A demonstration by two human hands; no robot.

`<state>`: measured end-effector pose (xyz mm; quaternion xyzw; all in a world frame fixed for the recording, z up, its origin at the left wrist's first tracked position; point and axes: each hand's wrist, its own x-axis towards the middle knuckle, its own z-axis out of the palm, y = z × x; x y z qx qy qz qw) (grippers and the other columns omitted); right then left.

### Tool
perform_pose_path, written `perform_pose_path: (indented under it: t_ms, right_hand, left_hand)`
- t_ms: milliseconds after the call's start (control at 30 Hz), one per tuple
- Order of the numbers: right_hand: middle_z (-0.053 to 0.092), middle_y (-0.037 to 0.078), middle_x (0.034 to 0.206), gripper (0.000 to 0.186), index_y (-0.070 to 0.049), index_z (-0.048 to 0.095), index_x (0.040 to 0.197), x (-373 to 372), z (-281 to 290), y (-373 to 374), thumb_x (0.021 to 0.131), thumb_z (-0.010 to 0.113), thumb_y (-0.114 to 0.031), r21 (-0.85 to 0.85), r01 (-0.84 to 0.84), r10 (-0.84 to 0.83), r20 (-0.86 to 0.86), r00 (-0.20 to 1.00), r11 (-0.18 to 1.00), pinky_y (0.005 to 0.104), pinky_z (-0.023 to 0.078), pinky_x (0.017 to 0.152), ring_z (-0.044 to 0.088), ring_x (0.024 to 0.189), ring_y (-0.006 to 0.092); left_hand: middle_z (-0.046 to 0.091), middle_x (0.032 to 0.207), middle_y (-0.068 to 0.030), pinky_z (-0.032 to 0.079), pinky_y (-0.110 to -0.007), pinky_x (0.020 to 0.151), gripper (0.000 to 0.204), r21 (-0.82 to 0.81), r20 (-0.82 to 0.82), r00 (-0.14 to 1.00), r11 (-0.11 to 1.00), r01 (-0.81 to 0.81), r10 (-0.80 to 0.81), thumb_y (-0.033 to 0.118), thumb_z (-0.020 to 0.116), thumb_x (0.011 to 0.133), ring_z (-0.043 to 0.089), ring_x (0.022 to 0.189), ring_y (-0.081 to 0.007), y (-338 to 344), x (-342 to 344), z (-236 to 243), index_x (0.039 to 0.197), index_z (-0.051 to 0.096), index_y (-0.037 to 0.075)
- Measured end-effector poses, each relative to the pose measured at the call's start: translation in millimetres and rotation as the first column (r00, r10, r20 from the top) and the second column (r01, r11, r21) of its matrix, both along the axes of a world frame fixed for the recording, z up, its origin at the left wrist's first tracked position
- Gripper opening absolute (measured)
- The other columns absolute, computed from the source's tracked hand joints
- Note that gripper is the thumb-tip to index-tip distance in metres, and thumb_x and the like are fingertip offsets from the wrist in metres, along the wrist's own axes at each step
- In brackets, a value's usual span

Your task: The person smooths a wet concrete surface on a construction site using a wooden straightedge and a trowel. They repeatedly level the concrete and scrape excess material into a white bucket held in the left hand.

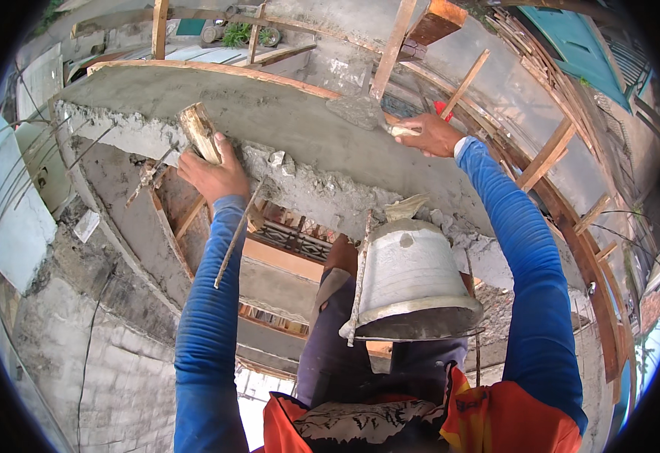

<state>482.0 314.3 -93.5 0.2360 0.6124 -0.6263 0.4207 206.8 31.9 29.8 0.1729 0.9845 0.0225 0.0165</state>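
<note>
My left hand point(213, 170) is closed on a short, rough wooden block point(196, 123), held at the front edge of the grey, wet-looking concrete band point(254, 102). My right hand point(432, 136) grips the pale wooden handle of a trowel point(352, 112), whose mortar-covered blade lies on the concrete surface toward the far edge. Below and between my arms, a whitish, mortar-stained bucket point(413, 275) sits with its wide dark rim toward me, against the crumbly front face. A thin rebar rod point(230, 249) runs down beside my left forearm.
Wooden formwork boards and posts point(549, 158) line the far and right edges. More rebar point(81, 155) sticks out at the left, near a pale sheet panel point(13, 204). My legs point(337, 332) show below, over gaps opening onto lower levels. A teal panel point(571, 49) is at upper right.
</note>
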Motion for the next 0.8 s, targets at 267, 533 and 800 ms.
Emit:
perform_pose_path:
  t_ms: [267, 533, 800]
  right_hand:
    - [0.068, 0.018, 0.128, 0.054, -0.007, 0.055, 0.144, 15.3, 39.1, -7.8, 0.099, 0.058, -0.037, 0.476, 0.326, -0.225, -0.257, 0.940, 0.817, 0.0443, 0.048, 0.103, 0.062, 0.120, 0.0389]
    - [0.066, 0.020, 0.131, 0.048, -0.005, 0.059, 0.139, 50.1, 7.4, -57.0, 0.100, 0.058, -0.032, 0.582, 0.432, -0.214, -0.406, 0.889, 0.689, 0.0452, 0.046, 0.107, 0.061, 0.121, 0.0397]
    - [0.070, 0.025, 0.115, 0.043, -0.006, 0.066, 0.129, 67.2, -41.6, -46.0, 0.097, 0.062, -0.033, 0.422, 0.121, 0.003, -0.282, 0.959, 0.899, 0.0493, 0.049, 0.102, 0.062, 0.115, 0.0438]
  left_hand:
    - [0.047, 0.107, -0.0279, 0.033, -0.061, 0.101, 0.060, -0.006, -0.073, 0.997, 1.000, 0.029, -0.030, 0.050, 0.063, 0.097, 0.043, 0.109, -0.0455, -9.4, -4.9, -7.7, 0.105, 0.048, -0.008]
    - [0.046, 0.107, -0.0260, 0.033, -0.061, 0.101, 0.061, 0.023, -0.021, 1.000, 1.000, -0.005, 0.006, 0.051, 0.063, 0.097, 0.043, 0.109, -0.0444, 1.2, -3.7, -7.4, 0.103, 0.047, -0.008]
    - [0.046, 0.104, -0.0264, 0.032, -0.062, 0.102, 0.060, 0.025, -0.067, 0.996, 0.998, 0.054, -0.052, 0.051, 0.063, 0.097, 0.043, 0.107, -0.0452, 0.7, -4.2, -9.8, 0.098, 0.046, -0.007]
